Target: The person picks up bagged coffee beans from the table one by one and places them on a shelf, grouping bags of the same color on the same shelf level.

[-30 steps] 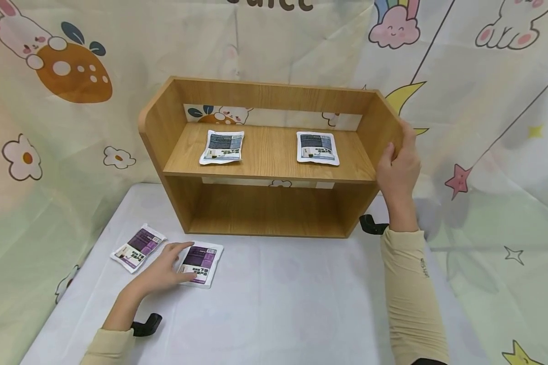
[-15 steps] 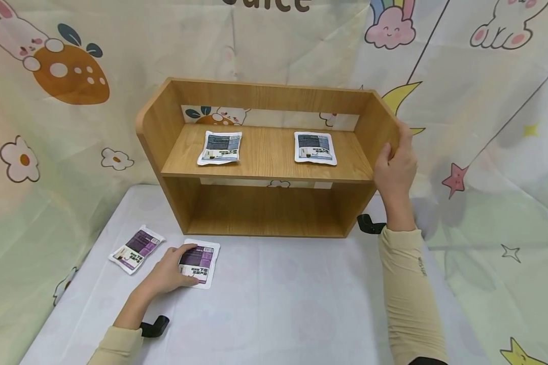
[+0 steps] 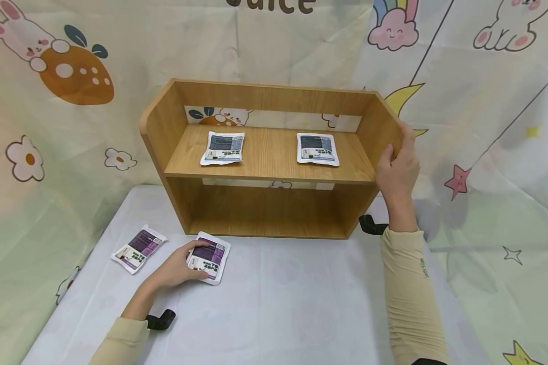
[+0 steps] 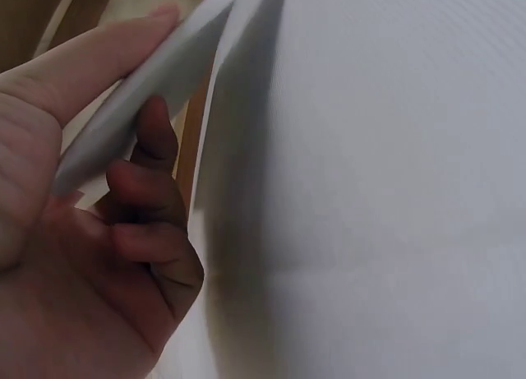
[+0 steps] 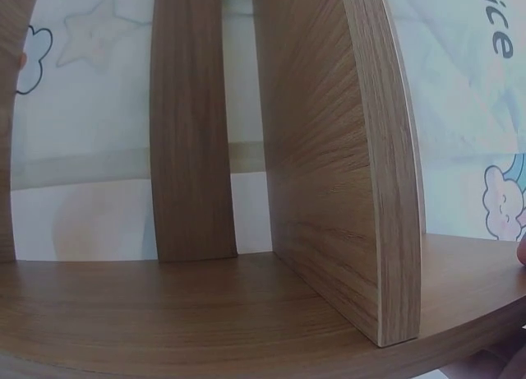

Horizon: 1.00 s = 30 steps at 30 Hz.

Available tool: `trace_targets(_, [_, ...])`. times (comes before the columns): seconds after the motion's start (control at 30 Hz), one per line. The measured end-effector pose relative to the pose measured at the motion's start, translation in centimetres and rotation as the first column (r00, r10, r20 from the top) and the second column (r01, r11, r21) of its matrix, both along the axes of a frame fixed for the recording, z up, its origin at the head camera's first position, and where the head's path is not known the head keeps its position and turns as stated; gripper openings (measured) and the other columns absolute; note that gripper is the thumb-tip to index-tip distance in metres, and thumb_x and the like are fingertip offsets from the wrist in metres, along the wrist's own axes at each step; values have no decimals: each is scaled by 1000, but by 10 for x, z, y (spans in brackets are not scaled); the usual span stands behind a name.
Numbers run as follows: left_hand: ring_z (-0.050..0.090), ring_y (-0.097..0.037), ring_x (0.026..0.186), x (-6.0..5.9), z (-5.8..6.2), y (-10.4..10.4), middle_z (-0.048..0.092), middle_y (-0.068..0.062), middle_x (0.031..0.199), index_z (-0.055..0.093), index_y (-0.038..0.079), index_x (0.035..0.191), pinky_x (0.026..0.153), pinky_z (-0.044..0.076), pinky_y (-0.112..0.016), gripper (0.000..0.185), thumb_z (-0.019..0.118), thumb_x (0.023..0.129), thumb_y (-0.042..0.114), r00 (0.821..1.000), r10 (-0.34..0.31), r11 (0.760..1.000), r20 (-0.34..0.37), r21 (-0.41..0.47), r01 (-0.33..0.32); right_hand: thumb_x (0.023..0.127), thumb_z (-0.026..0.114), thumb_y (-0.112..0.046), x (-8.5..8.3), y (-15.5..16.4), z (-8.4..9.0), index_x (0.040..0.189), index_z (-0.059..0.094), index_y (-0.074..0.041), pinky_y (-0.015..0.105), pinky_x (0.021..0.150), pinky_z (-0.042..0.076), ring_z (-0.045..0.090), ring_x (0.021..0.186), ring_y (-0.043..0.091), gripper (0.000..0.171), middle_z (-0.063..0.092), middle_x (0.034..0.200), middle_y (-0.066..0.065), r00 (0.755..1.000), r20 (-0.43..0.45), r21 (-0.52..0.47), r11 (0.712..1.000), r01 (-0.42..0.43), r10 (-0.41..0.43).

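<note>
My left hand point(image 3: 178, 266) pinches a flat white pouch point(image 3: 216, 261) with a purple label, thumb at its lower edge and fingers at its upper edge. In the left wrist view the pouch point(image 4: 185, 71) tilts up over the white cloth, its shadow beside it. A matching purple pouch point(image 3: 139, 248) lies flat to the left. My right hand point(image 3: 398, 170) grips the right side panel of a two-tier wooden shelf point(image 3: 269, 152). On the upper tier lie two blue-labelled pouches, one left point(image 3: 223, 148) and one right point(image 3: 317, 149). The right wrist view shows the shelf's boards point(image 5: 320, 149) close up.
A white cloth covers the table point(image 3: 292, 299), with the shelf standing at its back. Behind hangs a printed curtain point(image 3: 132, 45) with cartoon figures. The shelf's lower tier point(image 3: 265, 210) faces the front.
My left hand has taken hold of the right-hand purple pouch, which has turned a little and moved slightly right and toward the shelf. The right hand stays on the side panel.
</note>
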<state>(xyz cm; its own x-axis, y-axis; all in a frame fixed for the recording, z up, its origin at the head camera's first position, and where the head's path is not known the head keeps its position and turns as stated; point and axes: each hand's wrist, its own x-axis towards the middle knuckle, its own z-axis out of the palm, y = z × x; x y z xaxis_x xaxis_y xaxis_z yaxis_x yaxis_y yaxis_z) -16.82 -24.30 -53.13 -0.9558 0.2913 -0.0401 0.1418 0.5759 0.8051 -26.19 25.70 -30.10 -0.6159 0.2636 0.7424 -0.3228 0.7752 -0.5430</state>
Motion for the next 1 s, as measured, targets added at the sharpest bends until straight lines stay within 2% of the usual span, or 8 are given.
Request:
trace_targets(0.17, [50,-31,115,-9,4,10,52,-18,133,50,20,137,99,35,-52,85,92,63,30,999,-13,997,-40,71,16,101,43,-16,-2,1,-1,143,41,-31,40,97,46,58,116,21,45,56,136,1,1000,-4,4,1000,-3,3])
trace_targets(0.2, [51,-32,115,-8,10,14,52,-19,132,50,18,137,98,35,-52,85,92,64,27,999,-13,997,-42,79,16,101,43,-17,-3,1,-2,144,40,-31,40,97,45,58,116,21,45,56,136,0,1000,-2,4,1000,-1,1])
trace_targets(0.4, [52,-35,113,-25,13,24,50,-23,132,45,17,142,96,38,-51,92,93,64,23,999,11,992,-48,130,-5,100,43,-16,-3,2,-3,143,41,-30,40,96,46,59,116,22,46,57,135,1,1000,-11,7,1000,-1,1])
trace_targets(0.43, [51,-34,113,-30,8,24,49,-21,133,45,19,142,96,38,-50,93,93,63,26,998,16,991,-53,132,-9,100,44,-15,-2,2,-3,143,41,-29,40,96,46,59,116,22,46,57,135,1,1000,-15,9,1000,-2,2])
trace_targets(0.67, [50,-33,114,-54,9,33,46,-18,137,42,18,144,96,39,-49,97,93,63,31,996,45,990,-71,135,-36,100,43,-16,-3,3,-2,144,41,-28,40,97,46,58,116,21,46,56,136,1,1000,-15,14,1000,3,-3])
trace_targets(0.87, [43,-33,124,-72,10,39,42,-17,144,40,16,146,104,33,-53,100,92,63,37,995,84,989,-57,124,-76,100,43,-17,-2,2,-2,144,40,-30,39,97,45,57,117,20,46,55,137,0,1000,2,9,1000,7,-7])
trace_targets(1.0, [41,-33,126,-85,12,43,41,-17,144,40,15,146,105,31,-52,99,92,64,37,994,94,988,-59,125,-86,100,42,-17,-2,2,-2,144,40,-31,40,97,45,57,118,21,46,55,137,0,1000,10,5,1000,10,-10])
